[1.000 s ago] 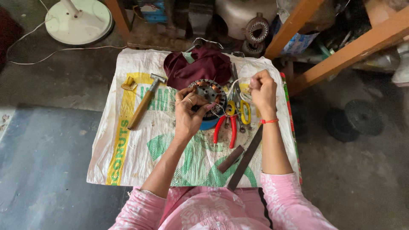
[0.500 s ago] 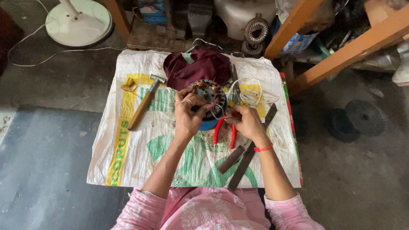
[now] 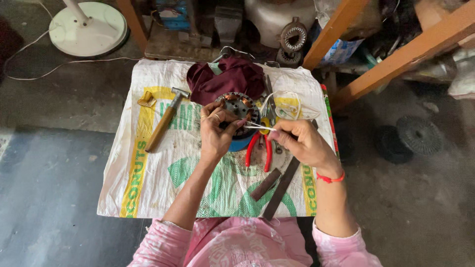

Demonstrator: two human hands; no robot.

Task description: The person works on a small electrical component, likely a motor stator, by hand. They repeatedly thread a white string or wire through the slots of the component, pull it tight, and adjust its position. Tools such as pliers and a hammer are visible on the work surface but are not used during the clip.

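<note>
Left hand (image 3: 213, 132) grips the round motor stator (image 3: 238, 110) by its rim, fingers curled on it; stator sits on a blue base just in front of the maroon cloth (image 3: 225, 79). Right hand (image 3: 302, 143), right of the stator, pinches a thin white strand (image 3: 258, 127) running to it. Red-handled pliers (image 3: 258, 151) lie just below; hammer (image 3: 166, 118) well left.

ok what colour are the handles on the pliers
Red, seen in the head view: the pliers lie on the sack beside the right hand.

stator (image 3: 238, 110): round, dark, copper windings, tilted | white cord (image 3: 261, 127): thin, taut, off its rim | near sack's far edge, centre
</note>
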